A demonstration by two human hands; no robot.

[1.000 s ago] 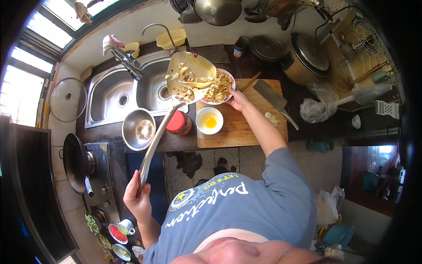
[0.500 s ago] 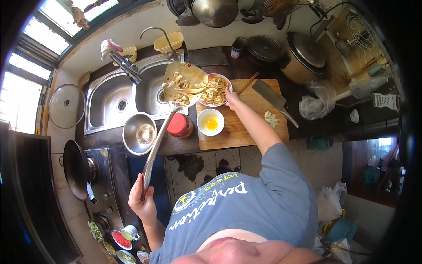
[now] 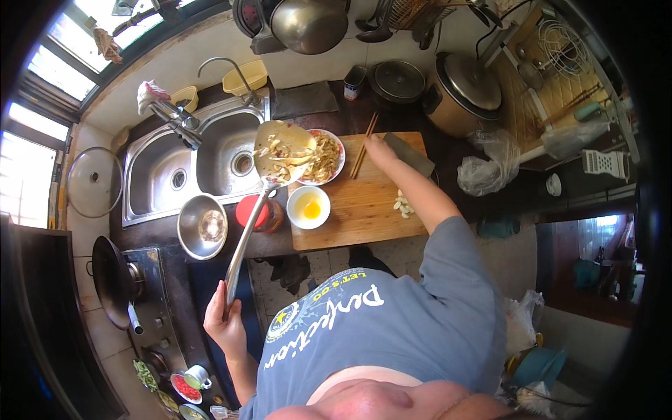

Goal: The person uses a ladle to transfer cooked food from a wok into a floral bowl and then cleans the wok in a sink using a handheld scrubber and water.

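Note:
My left hand point(image 3: 225, 311) is closed round the long steel handle of a wok spatula point(image 3: 246, 234). Its broad head point(image 3: 281, 143), smeared with food, hangs beside a plate of pale, browned food point(image 3: 320, 161) at the board's left corner. My right hand point(image 3: 380, 152) has its fingers curled on wooden chopsticks point(image 3: 359, 162), over a cleaver point(image 3: 411, 155) partly hidden by my arm. The cutting board point(image 3: 334, 234) also bears a white bowl with egg yolk point(image 3: 309, 207) and pale sliced pieces point(image 3: 403, 206). A red-lidded jar point(image 3: 250, 210) stands left of the bowl.
A steel bowl point(image 3: 202, 226) sits before the double sink point(image 3: 152, 183). A wok point(image 3: 112, 280) is on the stove point(image 3: 154, 315), with small dishes of cut food point(image 3: 187, 383) below. A pot point(image 3: 397, 80), cooker point(image 3: 467, 84) and plastic bags point(image 3: 483, 171) line the back and right.
My right hand has let go of the plate and moved right onto the chopsticks, which now lie at a steeper angle. The spatula head has dropped slightly, still beside the plate.

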